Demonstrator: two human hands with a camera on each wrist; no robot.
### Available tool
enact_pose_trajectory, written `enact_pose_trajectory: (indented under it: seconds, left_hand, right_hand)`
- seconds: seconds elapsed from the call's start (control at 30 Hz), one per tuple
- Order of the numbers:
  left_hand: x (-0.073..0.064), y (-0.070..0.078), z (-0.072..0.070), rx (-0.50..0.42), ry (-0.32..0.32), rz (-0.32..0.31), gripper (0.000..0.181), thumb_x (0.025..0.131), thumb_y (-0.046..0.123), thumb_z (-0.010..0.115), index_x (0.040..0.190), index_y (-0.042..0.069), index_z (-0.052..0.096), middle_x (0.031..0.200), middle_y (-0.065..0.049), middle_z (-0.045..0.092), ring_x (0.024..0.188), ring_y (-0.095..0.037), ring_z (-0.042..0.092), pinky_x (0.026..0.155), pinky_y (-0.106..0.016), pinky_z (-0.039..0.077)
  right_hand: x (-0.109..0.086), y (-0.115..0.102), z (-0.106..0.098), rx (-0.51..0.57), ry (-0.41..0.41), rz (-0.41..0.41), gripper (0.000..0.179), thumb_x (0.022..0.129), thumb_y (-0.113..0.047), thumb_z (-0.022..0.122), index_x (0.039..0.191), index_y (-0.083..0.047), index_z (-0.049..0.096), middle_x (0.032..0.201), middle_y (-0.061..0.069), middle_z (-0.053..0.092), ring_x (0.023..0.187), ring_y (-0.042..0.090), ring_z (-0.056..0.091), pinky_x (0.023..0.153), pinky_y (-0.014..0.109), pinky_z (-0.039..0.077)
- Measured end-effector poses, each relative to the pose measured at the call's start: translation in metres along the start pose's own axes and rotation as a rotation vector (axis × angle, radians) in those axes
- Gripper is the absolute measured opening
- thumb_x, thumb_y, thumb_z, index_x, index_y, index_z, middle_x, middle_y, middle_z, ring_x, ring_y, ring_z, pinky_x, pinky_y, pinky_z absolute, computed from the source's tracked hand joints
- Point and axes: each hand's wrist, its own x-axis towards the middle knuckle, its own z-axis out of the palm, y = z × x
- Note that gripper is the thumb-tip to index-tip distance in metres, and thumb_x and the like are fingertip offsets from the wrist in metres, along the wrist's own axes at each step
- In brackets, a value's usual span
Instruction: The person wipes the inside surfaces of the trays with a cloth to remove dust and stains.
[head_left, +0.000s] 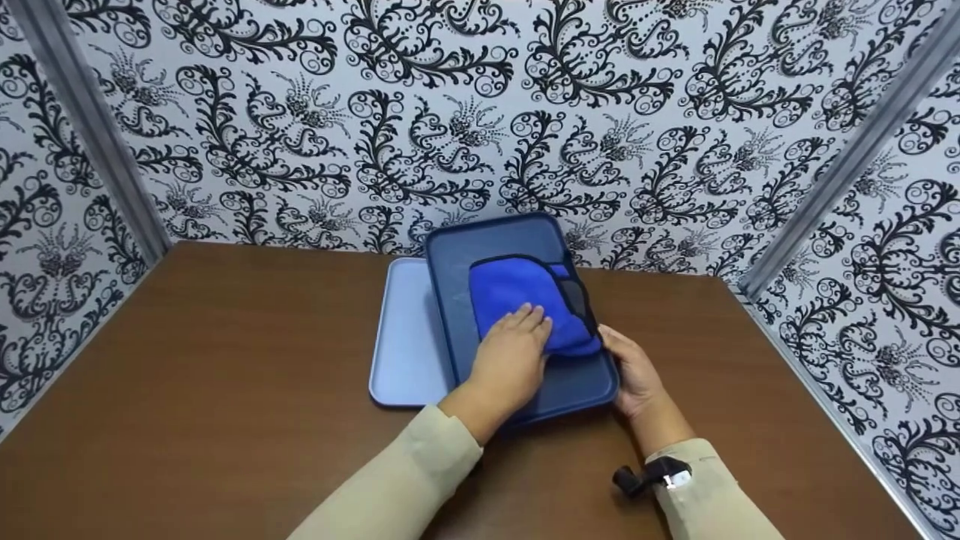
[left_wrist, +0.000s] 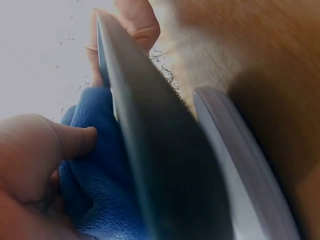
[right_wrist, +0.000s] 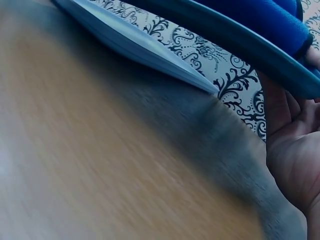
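A dark blue tray (head_left: 495,240) is held tilted above the table, overlapping a light blue tray (head_left: 405,337). My right hand (head_left: 634,367) grips the dark tray's right edge, thumb near the rim and fingers underneath, as the right wrist view shows. On the dark tray lies a folded blue cloth (head_left: 510,285) with black edging. My left hand (head_left: 514,352) rests on this cloth with its fingers extended across it. In the left wrist view, the left thumb (left_wrist: 80,140) lies against the bunched fabric; the other fingers are mostly hidden there.
The light blue tray rests on the brown wooden table (head_left: 247,360), to the left of the dark one. Patterned wall panels (head_left: 465,127) stand behind and at both sides. A black wrist camera (head_left: 652,476) is strapped over the right sleeve.
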Motion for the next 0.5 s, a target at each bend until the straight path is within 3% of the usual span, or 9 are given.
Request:
enact_pose_trajectory:
  seconds: [0.17, 0.5]
  left_hand:
    - [-0.002, 0.004, 0.002, -0.007, -0.026, 0.036, 0.045, 0.103, 0.022, 0.063, 0.147, 0.012, 0.06, 0.156, -0.004, 0.055, 0.15, -0.02, 0.046, 0.125, -0.038, 0.038]
    - [-0.003, 0.005, 0.006, 0.062, -0.065, 0.061, 0.049, 0.1, 0.011, 0.06, 0.149, 0.015, 0.058, 0.158, -0.002, 0.053, 0.151, -0.019, 0.044, 0.126, -0.039, 0.036]
  right_hand:
    - [-0.003, -0.001, -0.005, -0.015, 0.084, -0.019, 0.043, 0.113, -0.012, 0.03, 0.106, -0.013, 0.072, 0.093, 0.002, 0.078, 0.085, 0.013, 0.076, 0.077, 0.026, 0.063]
    - [-0.006, -0.007, -0.019, 0.037, -0.024, -0.027, 0.043, 0.113, -0.011, 0.028, 0.112, -0.008, 0.072, 0.1, 0.006, 0.078, 0.091, 0.015, 0.077, 0.081, 0.027, 0.063]
